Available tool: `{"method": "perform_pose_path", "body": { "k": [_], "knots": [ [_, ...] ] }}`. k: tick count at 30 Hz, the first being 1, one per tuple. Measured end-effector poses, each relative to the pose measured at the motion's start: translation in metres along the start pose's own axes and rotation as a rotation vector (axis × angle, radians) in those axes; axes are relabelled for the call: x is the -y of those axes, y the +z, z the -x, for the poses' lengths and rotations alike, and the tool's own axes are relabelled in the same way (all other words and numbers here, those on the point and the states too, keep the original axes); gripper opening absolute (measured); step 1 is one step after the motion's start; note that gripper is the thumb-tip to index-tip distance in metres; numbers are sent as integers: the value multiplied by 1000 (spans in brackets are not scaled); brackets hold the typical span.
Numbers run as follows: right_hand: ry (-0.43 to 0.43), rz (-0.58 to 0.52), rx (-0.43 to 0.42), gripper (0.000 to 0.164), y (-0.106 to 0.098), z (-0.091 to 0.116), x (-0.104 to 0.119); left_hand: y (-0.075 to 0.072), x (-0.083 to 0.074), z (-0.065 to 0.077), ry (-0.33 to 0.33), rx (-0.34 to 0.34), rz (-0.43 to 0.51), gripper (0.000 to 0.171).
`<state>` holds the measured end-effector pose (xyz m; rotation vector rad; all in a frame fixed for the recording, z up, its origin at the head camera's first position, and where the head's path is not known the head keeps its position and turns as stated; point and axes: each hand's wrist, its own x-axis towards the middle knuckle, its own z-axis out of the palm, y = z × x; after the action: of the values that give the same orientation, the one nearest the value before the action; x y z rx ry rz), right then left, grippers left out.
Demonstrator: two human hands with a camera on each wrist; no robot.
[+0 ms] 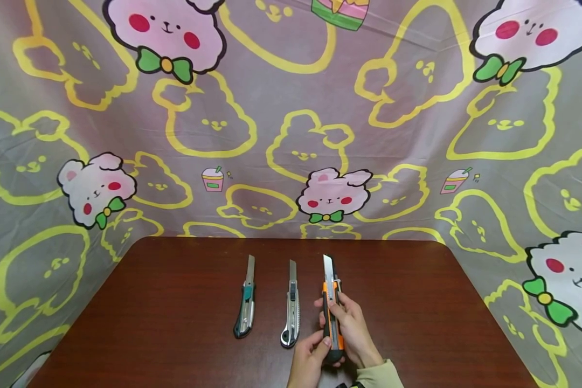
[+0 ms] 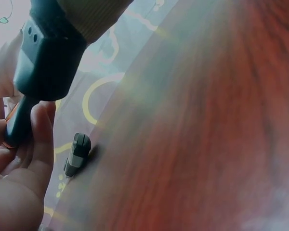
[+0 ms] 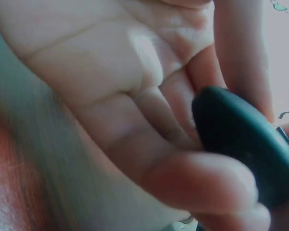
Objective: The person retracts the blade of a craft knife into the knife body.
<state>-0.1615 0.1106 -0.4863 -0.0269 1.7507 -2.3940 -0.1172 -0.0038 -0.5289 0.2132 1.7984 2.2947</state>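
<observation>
PLACE: cloth-screened work area, kind of building unclear | cartoon-print cloth (image 1: 276, 97) ahead of hands (image 1: 307, 360) (image 1: 357, 330) and to both sides | reddish-brown worktop (image 1: 174, 302) beneath them

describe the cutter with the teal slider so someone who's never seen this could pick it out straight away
Start with the reddish-brown table and look just left of its middle. The teal-slider cutter lies there, farthest left of the cutters, blade pointing away from the person. Its teal slider sets it apart from the silver cutter beside it and the orange-and-black cutter farther right.
</observation>
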Motion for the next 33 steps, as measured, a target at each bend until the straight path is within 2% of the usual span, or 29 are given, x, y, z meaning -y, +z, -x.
{"method": "perform_pose_path", "body": {
  "k": [5,11,15,21,24,30,33],
  "knots": [
    [16,-2,20,33,-1,-1,0,-1,-2,1,10,6,10,29],
    [59,-57,36,37,-4,-2,2,0,-11,4,25,26,36,30],
    [60,-77,12,38,-4,-2,3,3,-22,8,28,16,30,30],
    [55,-40,-69,38,0,-3,1,7,-31,11,32,2,6,29],
    [51,-38,-102,36,1,-3,0,7,-27,10,32,9,-2,28],
    [63,-79,-134,38,3,-3,0,2,-4,2,21,14,-10,27],
    [64,-85,-135,38,2,-3,0,3,1,-1,4,5,-11,27]
  ]
}}
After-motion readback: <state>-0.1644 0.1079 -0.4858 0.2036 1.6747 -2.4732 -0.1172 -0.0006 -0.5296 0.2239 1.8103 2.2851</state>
